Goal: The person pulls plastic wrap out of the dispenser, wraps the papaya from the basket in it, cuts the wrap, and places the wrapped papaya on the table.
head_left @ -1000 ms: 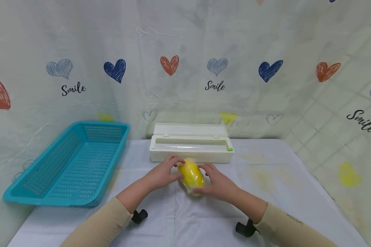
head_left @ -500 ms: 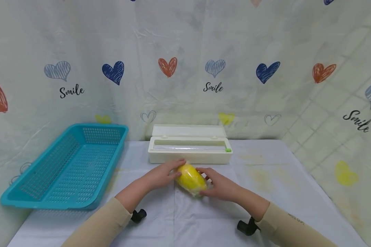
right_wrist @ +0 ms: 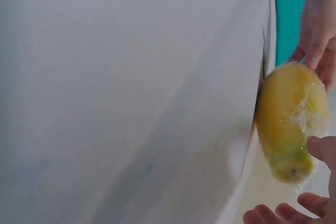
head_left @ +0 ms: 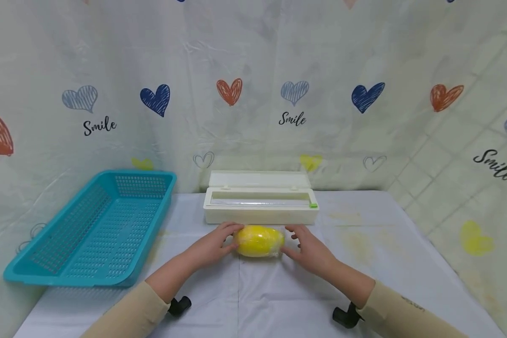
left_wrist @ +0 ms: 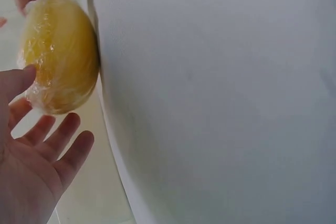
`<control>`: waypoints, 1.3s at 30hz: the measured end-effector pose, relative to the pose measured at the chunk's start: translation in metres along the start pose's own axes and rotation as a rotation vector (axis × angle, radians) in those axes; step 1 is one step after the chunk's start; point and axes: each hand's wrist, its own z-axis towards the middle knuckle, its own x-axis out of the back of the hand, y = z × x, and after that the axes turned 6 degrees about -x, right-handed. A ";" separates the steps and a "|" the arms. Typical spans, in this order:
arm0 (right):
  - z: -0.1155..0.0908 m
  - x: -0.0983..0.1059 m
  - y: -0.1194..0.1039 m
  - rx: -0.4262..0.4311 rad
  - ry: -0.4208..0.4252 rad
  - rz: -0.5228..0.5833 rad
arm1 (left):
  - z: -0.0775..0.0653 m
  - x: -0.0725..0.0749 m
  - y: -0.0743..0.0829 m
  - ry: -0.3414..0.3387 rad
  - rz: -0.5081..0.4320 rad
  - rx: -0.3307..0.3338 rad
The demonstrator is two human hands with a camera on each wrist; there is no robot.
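Observation:
A yellow oval fruit wrapped in clear cling film [head_left: 259, 241] lies lengthwise across the white table. My left hand [head_left: 211, 244] holds its left end between thumb and forefinger; the left wrist view shows the other fingers spread below the wrapped fruit [left_wrist: 63, 51]. At the opposite end, my right hand [head_left: 310, 251] is loosely spread, its thumb touching the film and its fingers apart from the fruit. The right wrist view shows the greenish stem end of the fruit [right_wrist: 294, 129] and wrinkled film on its side. Just behind it stands a white cling film dispenser [head_left: 262, 215], lid raised, a roll inside.
A turquoise perforated basket [head_left: 152, 234] stands at the left of the table. White cloth [head_left: 363, 281] covers the tabletop, with faint yellow stains at the right. A curtain printed with hearts [head_left: 253, 56] hangs behind.
The fruit has turned from pointing toward me to lying sideways. My right hand has shifted right and its fingers have come away from the fruit; my left hand stays at the left end.

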 end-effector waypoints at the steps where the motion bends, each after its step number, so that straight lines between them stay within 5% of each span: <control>1: 0.000 0.000 0.000 -0.013 -0.007 0.003 | 0.000 0.000 0.000 0.005 -0.001 0.003; 20: 0.018 -0.008 -0.006 0.056 -0.067 -0.093 | 0.007 -0.002 -0.002 0.063 -0.132 0.117; 31: 0.031 -0.002 0.000 0.043 -0.113 0.118 | 0.008 -0.003 -0.001 0.083 -0.219 0.133; 39: 0.038 0.003 0.005 -0.183 -0.162 0.312 | 0.007 -0.001 0.001 0.068 -0.223 0.115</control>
